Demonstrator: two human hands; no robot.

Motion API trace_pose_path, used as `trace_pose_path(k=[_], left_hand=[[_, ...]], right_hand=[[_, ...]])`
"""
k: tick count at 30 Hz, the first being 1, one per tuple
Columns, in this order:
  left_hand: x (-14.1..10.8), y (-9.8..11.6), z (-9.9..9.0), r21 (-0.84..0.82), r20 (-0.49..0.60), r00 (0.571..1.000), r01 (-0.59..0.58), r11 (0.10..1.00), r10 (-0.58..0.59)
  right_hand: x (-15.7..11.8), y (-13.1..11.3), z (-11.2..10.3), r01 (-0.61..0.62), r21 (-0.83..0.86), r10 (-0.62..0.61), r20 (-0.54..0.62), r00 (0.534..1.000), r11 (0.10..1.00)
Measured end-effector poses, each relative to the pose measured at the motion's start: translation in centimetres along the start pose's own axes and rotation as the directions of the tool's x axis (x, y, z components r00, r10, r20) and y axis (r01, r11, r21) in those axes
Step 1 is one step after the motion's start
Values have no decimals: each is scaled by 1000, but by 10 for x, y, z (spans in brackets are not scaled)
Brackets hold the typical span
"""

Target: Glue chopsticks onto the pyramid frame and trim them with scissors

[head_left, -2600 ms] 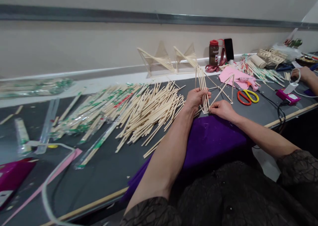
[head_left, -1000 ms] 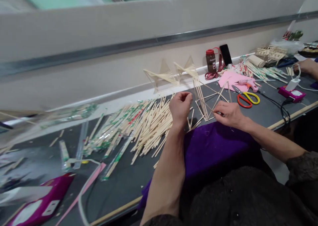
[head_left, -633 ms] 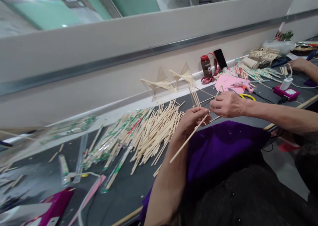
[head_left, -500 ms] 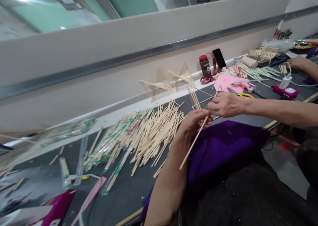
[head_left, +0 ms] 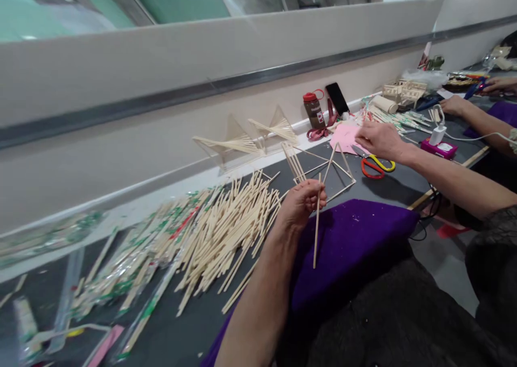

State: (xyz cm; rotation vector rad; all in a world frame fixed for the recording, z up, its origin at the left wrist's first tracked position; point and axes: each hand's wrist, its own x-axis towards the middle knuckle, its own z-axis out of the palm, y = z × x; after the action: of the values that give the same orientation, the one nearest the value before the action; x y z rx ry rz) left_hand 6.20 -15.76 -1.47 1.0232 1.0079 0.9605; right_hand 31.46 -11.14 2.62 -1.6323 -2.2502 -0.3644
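Note:
My left hand (head_left: 304, 199) pinches a single wooden chopstick (head_left: 316, 230), which hangs nearly upright over the purple cloth on my lap (head_left: 349, 243). Just beyond that hand, a frame of glued sticks (head_left: 338, 170) stands on the dark table. My right hand (head_left: 382, 140) is over the near part of the pink paper (head_left: 343, 137), its fingers curled; whatever lies within or under them is hidden. Scissors with red and yellow handles (head_left: 374, 167) lie just below the right hand. Left of my left hand spreads a heap of loose chopsticks (head_left: 232, 224).
Wrapped chopsticks (head_left: 149, 246) cover the table's left part. Two fan-shaped stick pieces (head_left: 238, 145) lean by the wall. Behind stand a red-capped bottle (head_left: 314, 111) and a phone (head_left: 337, 99). At right are a purple power socket (head_left: 439, 149) and another person's hand (head_left: 454, 106).
My right hand has left the chopstick and moved right, over where a pink glue gun lay; the gun is now hidden. My left hand keeps the chopstick, now more upright. The view has turned right.

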Motion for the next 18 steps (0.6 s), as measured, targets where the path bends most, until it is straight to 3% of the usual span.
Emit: trace_pose_path(k=[2, 5, 8, 12, 18], left_hand=[[1, -1, 1, 4, 5, 1000, 3, 1000, -3], [1, -4, 2, 17, -1, 1000, 15, 1000, -15], [1, -6, 2, 21, -8, 1000, 19, 1000, -19], [-1, -5, 3, 21, -27, 999, 21, 1000, -20], [-2, -4, 3, 21, -7, 1000, -1, 1000, 1]], right_hand=[[-7, 19, 20, -207, -74, 219, 255, 942, 976], [-16, 30, 50, -257, -86, 270, 393, 879, 962], [-18, 28, 65, -277, -60, 276, 422, 864, 959], [-15, 27, 67, -346, 6, 308, 440, 844, 938], [-18, 43, 58, -551, 207, 440, 410, 799, 808]])
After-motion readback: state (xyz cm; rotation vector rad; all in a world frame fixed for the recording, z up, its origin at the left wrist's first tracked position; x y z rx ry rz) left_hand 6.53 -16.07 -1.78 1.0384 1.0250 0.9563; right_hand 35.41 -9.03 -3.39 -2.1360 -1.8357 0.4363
